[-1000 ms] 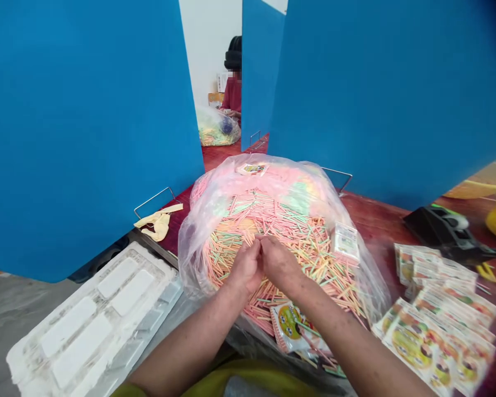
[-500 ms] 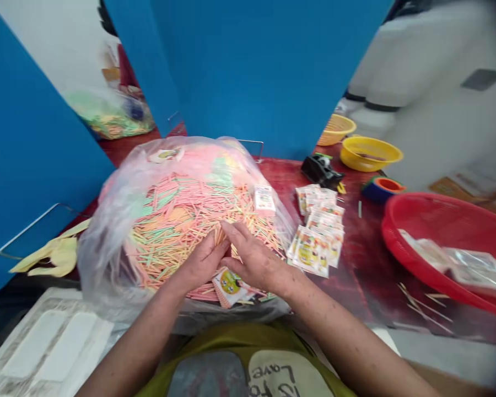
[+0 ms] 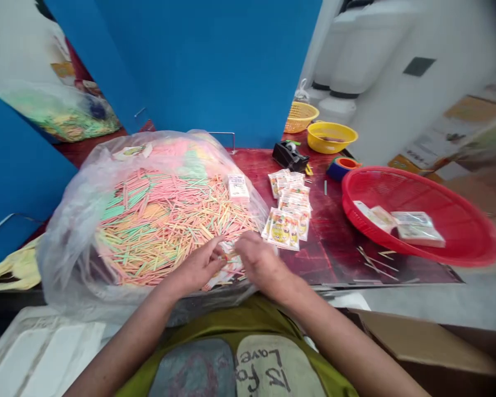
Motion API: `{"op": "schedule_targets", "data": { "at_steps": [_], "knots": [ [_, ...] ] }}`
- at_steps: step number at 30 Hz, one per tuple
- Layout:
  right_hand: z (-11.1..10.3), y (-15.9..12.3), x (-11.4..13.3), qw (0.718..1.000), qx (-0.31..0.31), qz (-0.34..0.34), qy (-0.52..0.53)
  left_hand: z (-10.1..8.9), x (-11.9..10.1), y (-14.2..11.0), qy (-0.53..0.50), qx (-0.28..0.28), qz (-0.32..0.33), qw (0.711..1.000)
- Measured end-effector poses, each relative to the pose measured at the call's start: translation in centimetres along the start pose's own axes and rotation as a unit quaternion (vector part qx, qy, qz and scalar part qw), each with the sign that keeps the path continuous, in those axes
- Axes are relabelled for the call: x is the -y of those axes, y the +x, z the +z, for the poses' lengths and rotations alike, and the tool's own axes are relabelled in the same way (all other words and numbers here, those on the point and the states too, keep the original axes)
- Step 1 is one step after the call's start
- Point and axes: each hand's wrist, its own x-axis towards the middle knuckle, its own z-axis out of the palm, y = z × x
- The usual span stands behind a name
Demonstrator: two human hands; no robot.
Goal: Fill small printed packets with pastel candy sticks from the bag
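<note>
My left grip (image 3: 198,268) and my right grip (image 3: 260,263) are both low over the near edge of a big clear plastic bag (image 3: 66,264), and they are close to each other but not touching. Both are half open, with the fingers bent downward. Between them lies a small printed packet (image 3: 228,263), partly hidden, and my left fingers (image 3: 217,255) are at its edge, but I cannot tell if either grip really has hold of it. The bag is full of thin pink, green and yellow sticks (image 3: 169,226), lying in many directions, and one more packet (image 3: 238,187) sits on top of them. The bag stands on a dark red tabletop (image 3: 330,259). To the right of the bag are stacks of printed sachets (image 3: 287,220), and further right is a red basket (image 3: 397,176) with some packs (image 3: 417,229) inside it. Some loose sticks (image 3: 376,266) lie just in front of this basket. Behind them I see a black tape dispenser (image 3: 289,156), a yellow bowl (image 3: 330,138) and a blue partition (image 3: 190,66).
</note>
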Motion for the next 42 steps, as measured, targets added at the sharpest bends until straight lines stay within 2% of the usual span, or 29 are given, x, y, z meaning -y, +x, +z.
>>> {"op": "schedule_targets", "data": {
  "at_steps": [2,5,6,8,11,13,16,18,21,25,27,30,32,34,37,39,42],
  "knots": [
    [-0.3,-0.7,-1.9,0.998,0.012,0.046,-0.036,-0.2,0.6,-0.3,0.139,-0.050,-0.017,0.989],
    [-0.2,-1.0,-3.8,0.992,0.094,0.055,-0.063,0.1,1.0,-0.3,0.309,-0.071,-0.054,0.947],
    [-0.2,-0.9,-4.0,0.993,0.096,0.050,-0.055,0.3,1.1,-0.1,0.342,-0.082,-0.068,0.933],
    [-0.6,-0.4,-3.8,0.998,0.043,0.037,-0.014,0.7,1.2,0.6,0.374,-0.096,-0.088,0.918],
    [-0.8,0.8,-2.6,0.997,-0.039,-0.014,0.063,0.5,1.6,1.9,0.352,-0.076,-0.096,0.928],
    [0.0,1.4,-2.0,0.996,-0.019,-0.043,0.080,-0.1,1.9,2.6,0.331,-0.071,-0.083,0.937],
    [2.0,1.6,-2.3,0.995,0.048,-0.047,0.073,-1.0,2.0,3.0,0.324,-0.060,-0.052,0.943],
    [2.9,1.6,-2.8,0.995,0.033,-0.038,0.082,-1.3,2.0,3.0,0.323,-0.043,-0.055,0.944],
    [3.1,1.9,-3.6,0.993,-0.035,-0.035,0.109,-1.5,1.9,3.2,0.322,-0.037,-0.062,0.944],
    [3.8,2.8,-3.8,0.996,-0.010,-0.057,0.070,-1.5,1.5,3.7,0.362,-0.030,-0.019,0.931],
    [4.6,2.9,-3.7,0.997,-0.009,-0.052,0.049,-1.4,1.6,3.5,0.368,-0.054,-0.027,0.928],
    [5.7,2.7,-3.9,0.998,-0.025,-0.040,0.040,-0.5,2.4,2.7,0.350,-0.128,-0.051,0.927],
    [5.9,2.4,-4.1,0.997,-0.035,-0.041,0.049,0.3,3.2,2.0,0.352,-0.164,-0.043,0.921],
    [5.3,2.4,-4.4,0.993,-0.063,-0.045,0.085,0.6,3.7,1.6,0.351,-0.177,-0.025,0.919],
    [3.4,2.6,-4.6,0.978,-0.140,-0.045,0.148,0.1,3.9,1.7,0.320,-0.155,0.010,0.935],
    [2.5,3.0,-4.3,0.972,-0.164,-0.063,0.156,-0.8,3.7,2.1,0.299,-0.114,0.023,0.947],
    [3.0,3.3,-3.7,0.981,-0.100,-0.116,0.118,-1.9,3.1,2.9,0.281,-0.045,0.012,0.959]
  ]
}}
